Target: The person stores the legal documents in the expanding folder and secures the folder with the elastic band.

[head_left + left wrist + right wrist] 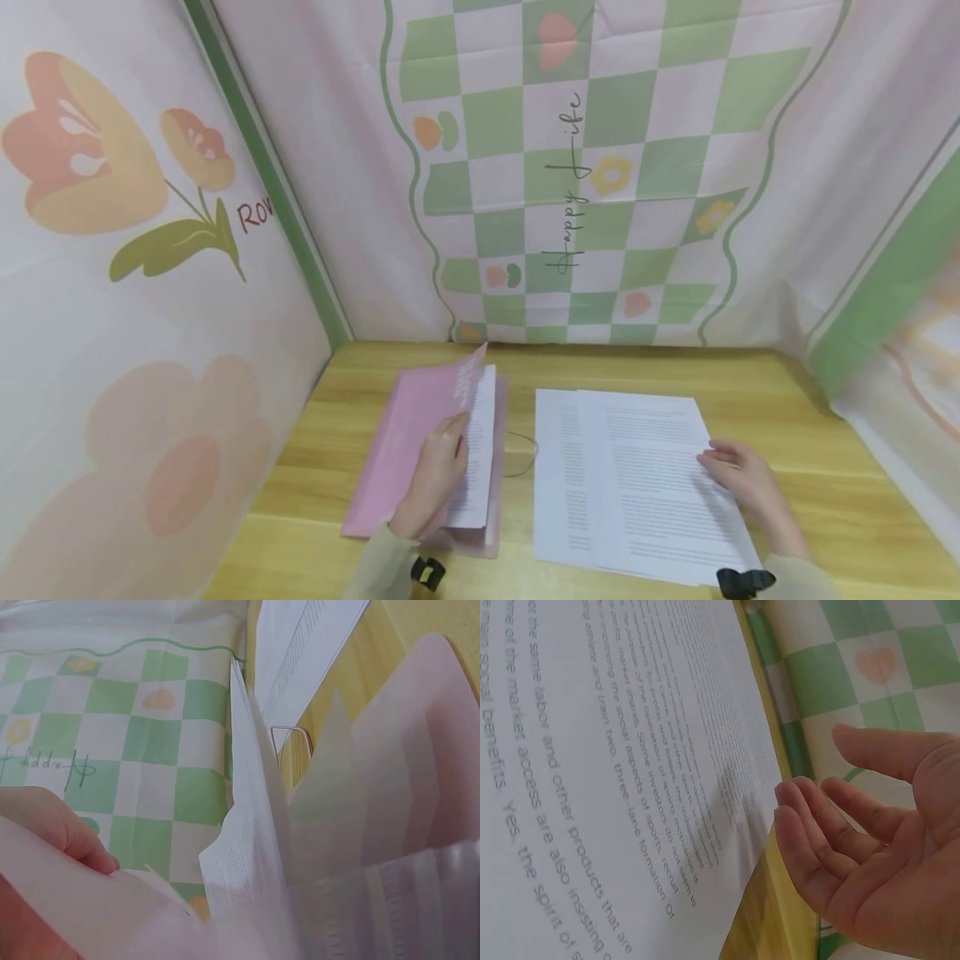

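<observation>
On the left of the table lies a pink translucent folder (420,442) with its front cover lifted at the right side. My left hand (437,467) pinches the edge of that cover, with the thumb on one face in the left wrist view. Printed sheets (480,467) stand partly exposed inside the folder, and their edges fan slightly apart in the left wrist view. To the right lie overlapping printed pages (652,483). My right hand (742,483) is at their right edge, fingers relaxed and slightly bent, gripping nothing in the right wrist view.
A thin cord loop (536,450) sticks out from the folder's right side toward the loose pages. The wooden table (300,508) meets a checkered curtain (555,208) at the back, with more printed curtain on the left and right.
</observation>
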{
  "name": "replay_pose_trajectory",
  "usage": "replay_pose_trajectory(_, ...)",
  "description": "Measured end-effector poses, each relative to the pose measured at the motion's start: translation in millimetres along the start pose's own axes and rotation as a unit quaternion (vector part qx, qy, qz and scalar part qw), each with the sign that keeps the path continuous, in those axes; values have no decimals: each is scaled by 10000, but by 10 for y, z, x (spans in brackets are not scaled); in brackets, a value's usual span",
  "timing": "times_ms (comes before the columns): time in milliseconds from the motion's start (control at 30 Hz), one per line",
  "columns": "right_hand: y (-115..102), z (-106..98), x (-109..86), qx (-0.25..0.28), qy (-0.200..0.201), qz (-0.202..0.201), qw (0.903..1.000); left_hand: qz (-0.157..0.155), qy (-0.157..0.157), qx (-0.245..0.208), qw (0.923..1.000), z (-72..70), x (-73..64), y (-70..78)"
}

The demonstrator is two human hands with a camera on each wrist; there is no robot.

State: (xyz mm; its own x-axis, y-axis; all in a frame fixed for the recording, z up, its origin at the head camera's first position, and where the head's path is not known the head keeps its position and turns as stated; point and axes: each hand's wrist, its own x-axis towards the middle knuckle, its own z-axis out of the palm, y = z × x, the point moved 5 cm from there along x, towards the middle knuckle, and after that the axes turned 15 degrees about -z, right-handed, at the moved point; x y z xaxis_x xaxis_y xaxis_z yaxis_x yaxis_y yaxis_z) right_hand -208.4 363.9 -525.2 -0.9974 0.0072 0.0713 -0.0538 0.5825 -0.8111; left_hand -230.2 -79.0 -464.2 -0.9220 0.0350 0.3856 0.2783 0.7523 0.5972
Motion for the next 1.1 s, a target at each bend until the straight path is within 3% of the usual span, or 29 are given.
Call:
replay_pose_trajectory(233,132,-117,-46,-330,-140,609,9975,6,-47,-65,10000,3,-1,-1)
replay_pose_trajectory(633,174,-111,-62,-854,-438,779,9923,-6,-43,-77,10000,18,3,-28)
replay_pose_trajectory(867,185,-88,-28,-1409,-381,823,9859,-36,-54,-115,9999,22,4,-27)
replay_pose_trajectory(1100,248,-36,1,-1494,-410,949,9834,-114,-107,-120,9998,7,2,-30)
